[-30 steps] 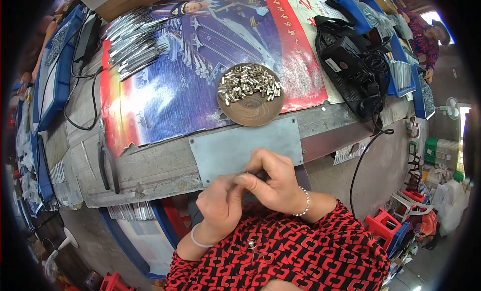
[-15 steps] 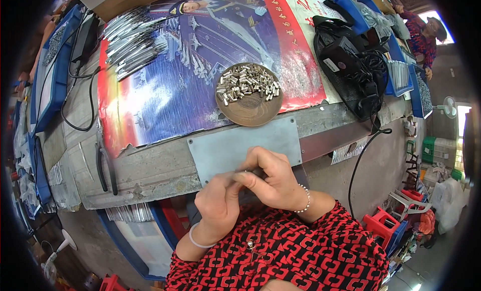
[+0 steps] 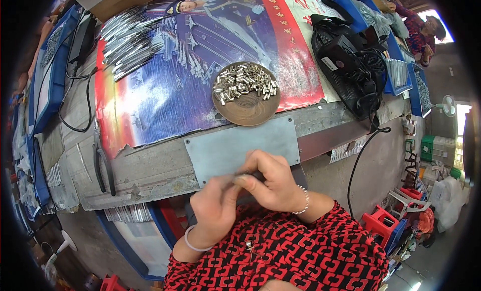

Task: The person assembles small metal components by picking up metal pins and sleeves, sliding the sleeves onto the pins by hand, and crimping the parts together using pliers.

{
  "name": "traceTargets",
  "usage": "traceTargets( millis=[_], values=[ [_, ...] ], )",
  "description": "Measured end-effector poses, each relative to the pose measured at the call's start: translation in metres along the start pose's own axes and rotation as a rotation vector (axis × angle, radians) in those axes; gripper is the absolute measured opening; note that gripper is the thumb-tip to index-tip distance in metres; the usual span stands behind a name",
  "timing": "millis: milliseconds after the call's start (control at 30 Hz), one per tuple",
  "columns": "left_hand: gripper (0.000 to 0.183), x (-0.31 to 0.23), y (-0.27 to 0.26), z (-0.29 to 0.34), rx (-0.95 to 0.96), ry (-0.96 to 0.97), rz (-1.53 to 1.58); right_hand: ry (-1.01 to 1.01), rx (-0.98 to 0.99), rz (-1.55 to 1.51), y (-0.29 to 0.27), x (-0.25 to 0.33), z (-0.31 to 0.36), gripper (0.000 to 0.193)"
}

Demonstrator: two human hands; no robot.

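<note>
Your left hand and right hand are meeting over the near edge of the grey metal plate; both are pinching a thin metal piece between thumb and fingertips, it's lying between the hands. The round dish of small metal parts is sitting just beyond the plate; pliers are lying well left.

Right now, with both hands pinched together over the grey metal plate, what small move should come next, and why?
Probably a short reach by the right hand to the round brown dish for another small metal piece. Both hands, left hand included, meet on one thin part above the grey metal plate, and the dish sits just beyond it.
</note>
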State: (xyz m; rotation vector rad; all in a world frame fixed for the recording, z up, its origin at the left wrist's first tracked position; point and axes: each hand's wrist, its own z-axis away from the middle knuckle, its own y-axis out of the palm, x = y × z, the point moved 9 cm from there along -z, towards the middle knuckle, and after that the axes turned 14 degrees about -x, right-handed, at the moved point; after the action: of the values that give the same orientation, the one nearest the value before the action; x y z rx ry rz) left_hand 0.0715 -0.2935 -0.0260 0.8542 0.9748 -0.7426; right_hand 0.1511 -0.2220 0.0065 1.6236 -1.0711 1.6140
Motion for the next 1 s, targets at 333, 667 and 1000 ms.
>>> traceTargets(
  millis=[333,667,1000],
  values=[
    [0.018,0.023,0.020,0.014,0.282,-0.483,0.489,0.000,0.242,-0.355,0.001,0.007,-0.006,0.015],
    [0.011,-0.036,-0.013,0.009,-0.129,0.330,-0.110,0.179,0.120,-0.496,0.005,-0.009,-0.001,0.021],
    [0.016,-0.045,0.002,0.004,-0.019,0.402,-0.181,0.103,0.528,-0.374,0.045,-0.008,0.032,0.031]
  ],
)
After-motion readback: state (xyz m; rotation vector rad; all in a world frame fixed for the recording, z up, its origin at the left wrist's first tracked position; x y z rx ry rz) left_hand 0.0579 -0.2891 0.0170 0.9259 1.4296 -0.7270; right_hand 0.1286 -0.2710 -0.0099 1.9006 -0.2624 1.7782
